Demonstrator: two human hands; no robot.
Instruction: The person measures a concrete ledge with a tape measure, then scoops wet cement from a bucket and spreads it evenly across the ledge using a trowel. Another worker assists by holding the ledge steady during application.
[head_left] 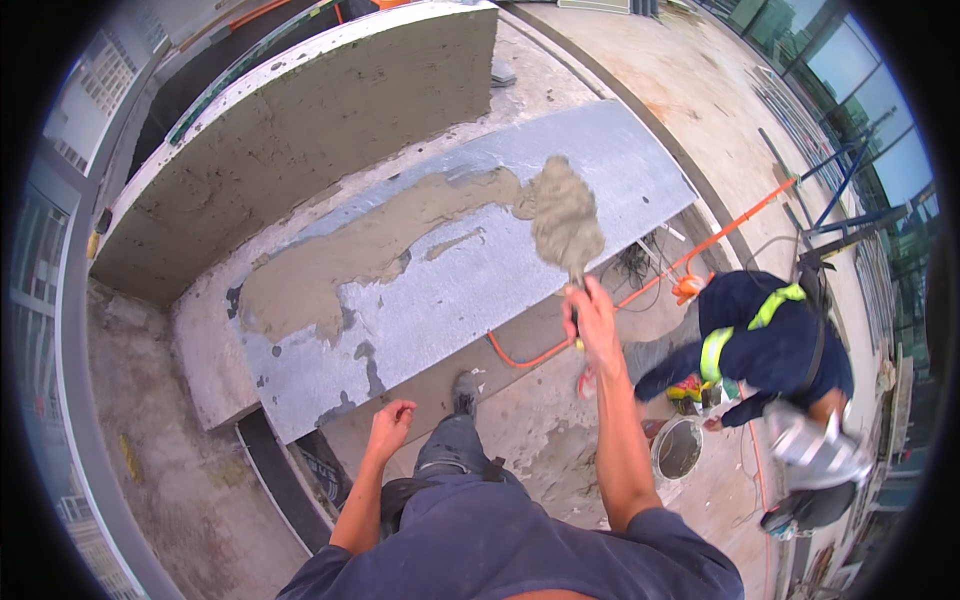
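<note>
One trowel [577, 277], one heaped load of mortar [566, 215], one grey panel [450, 320] below.
Watching remotely through the head camera, I count two hands of the wearer: the right hand [597, 328] is closed around the trowel's handle, while the left hand [392, 428] is half curled, holding nothing, near the panel's near edge. The trowel is over the panel's right half, its load overlapping the end of one long mortar strip [340, 255] (whether they touch, I can't tell). Behind the panel I see one rendered low wall [310, 150]; to the right, one orange hose [738, 223], one bucket [656, 458] and one bending co-worker [765, 335] with reflective bands.
</note>
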